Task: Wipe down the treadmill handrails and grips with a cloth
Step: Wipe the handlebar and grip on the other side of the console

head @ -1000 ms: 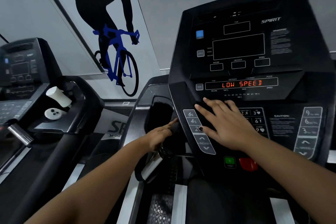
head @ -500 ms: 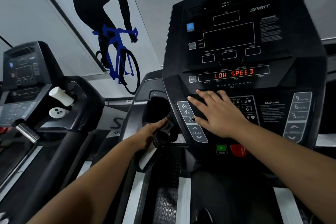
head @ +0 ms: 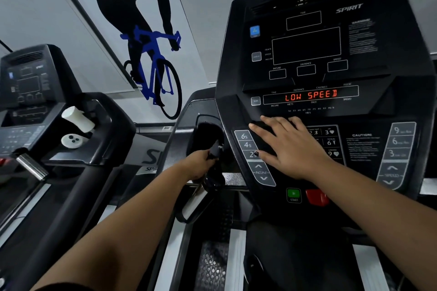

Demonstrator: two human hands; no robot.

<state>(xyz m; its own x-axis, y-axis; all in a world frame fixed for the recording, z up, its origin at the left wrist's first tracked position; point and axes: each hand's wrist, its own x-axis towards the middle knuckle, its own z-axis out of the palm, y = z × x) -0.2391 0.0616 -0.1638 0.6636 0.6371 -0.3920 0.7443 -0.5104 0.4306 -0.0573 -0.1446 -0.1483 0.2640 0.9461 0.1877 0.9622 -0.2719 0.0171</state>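
Here, left hand (head: 199,164) wraps the rounded black grip (head: 214,178); right hand (head: 289,146) flat.

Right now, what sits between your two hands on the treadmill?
In the head view, the incline keys marked 6%, 4%, 2% lie between the left hand on the grip and the right hand.

The treadmill console (head: 319,106) fills the right of the frame, with a hand (head: 290,146) flat on its keypad. At left, the neighbouring treadmill's tray (head: 78,149) holds a white bottle (head: 78,118) and cap (head: 72,140).
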